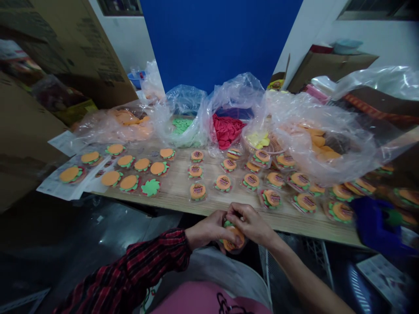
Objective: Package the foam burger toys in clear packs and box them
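My left hand [209, 229] is closed around a toy burger [235, 246] in clear packaging, just off the table's front edge, with the thumb across its printed orange bun. Over the burger's upper edge, my right hand [251, 221] has its fingers pinched together; they hide whatever lies between them. Ahead on the wooden table [175, 198] lie several similar burgers with printed buns, such as this one [197, 191]. To the left are burgers with plain orange buns [129, 183], and one packet shows a green lettuce piece [151, 187] on top.
Along the back sit clear plastic bags with green pieces [182, 125], red pieces [226, 131], yellow pieces [258, 139] and orange buns [322, 146]. A blue object resembling a tape dispenser [373, 224] stands at the right edge. White paper sheets [62, 188] lie left, beside cardboard boxes [24, 144].
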Demonstrator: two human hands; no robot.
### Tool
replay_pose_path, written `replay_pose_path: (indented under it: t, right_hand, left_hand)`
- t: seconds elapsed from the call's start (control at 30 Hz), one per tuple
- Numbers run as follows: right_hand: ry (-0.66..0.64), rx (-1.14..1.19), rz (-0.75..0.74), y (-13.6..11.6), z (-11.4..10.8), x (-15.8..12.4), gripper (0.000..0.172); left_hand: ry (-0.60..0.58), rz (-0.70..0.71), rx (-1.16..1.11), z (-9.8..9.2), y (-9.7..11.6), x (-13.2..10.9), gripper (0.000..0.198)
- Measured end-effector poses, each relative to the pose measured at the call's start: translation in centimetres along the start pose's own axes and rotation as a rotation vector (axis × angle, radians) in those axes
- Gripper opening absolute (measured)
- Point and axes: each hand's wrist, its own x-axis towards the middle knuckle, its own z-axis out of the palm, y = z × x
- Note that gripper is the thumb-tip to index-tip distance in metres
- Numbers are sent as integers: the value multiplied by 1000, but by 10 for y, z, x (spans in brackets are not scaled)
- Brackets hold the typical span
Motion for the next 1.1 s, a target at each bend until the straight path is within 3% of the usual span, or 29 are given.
replay_pose_path:
  t: [0.17, 0.3, 0.37, 0.43, 0.5, 0.6, 0.67, 1.1]
  right_hand:
    - [86, 208, 66, 14, 2, -2, 20]
    - [440, 457, 85, 23, 3, -5, 25]
    - [541, 529, 85, 26, 2, -7, 25]
    - [513, 530, 83, 27, -1, -9, 25]
    - [384, 465, 73, 26, -7, -10, 26]
    - [137, 337, 46, 21, -16, -11, 24]
    - [44, 284, 30, 17, -16, -11, 22]
    - [141, 118, -12, 18, 1, -18, 19]
  left_hand:
    - [-24, 18, -32, -2, 6, -1, 40]
    - [133, 156, -118, -2, 15, -3, 44]
    - [212, 245, -170, 0, 14, -3, 42]
    - [256, 284, -187, 2, 11, -3, 39]
    - [259, 269, -146, 2, 11, -3, 36]
    - [155, 218, -21, 1, 16, -4, 32]
    - [73, 194, 49, 0, 21, -6, 28]
    - [7, 70, 175, -3, 12, 0, 24]
